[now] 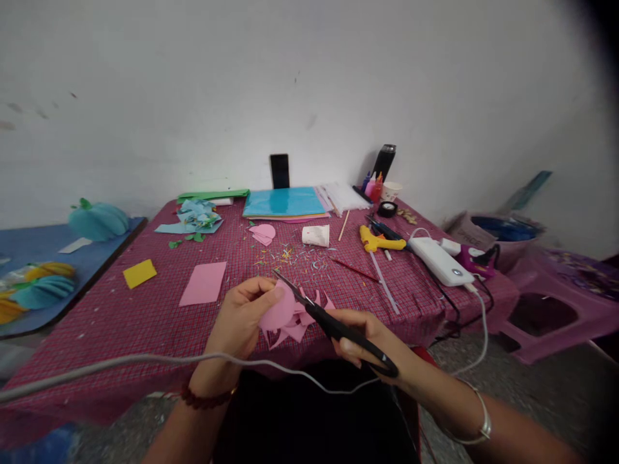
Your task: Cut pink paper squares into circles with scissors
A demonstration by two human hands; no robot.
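My left hand [244, 314] pinches a rounded piece of pink paper [280, 310] between thumb and fingers, above the front of the table. In my right hand [360, 335] are black-handled scissors [333, 322], their blades pointing up and left across the paper's upper right edge. Pink paper scraps [300, 325] lie just behind and beside the held piece. Left of my left hand is a flat pink sheet [204, 283]. Farther back, a few cut pink pieces [264, 233] rest together on the cloth.
A white cable [217, 356] crosses in front of my left wrist. To the right are a yellow glue gun [380, 240] and a white power bank [442, 261]. A paper cup [316, 235] lies on its side among snippets. Blue paper [283, 202] and a phone [279, 171] are at the back.
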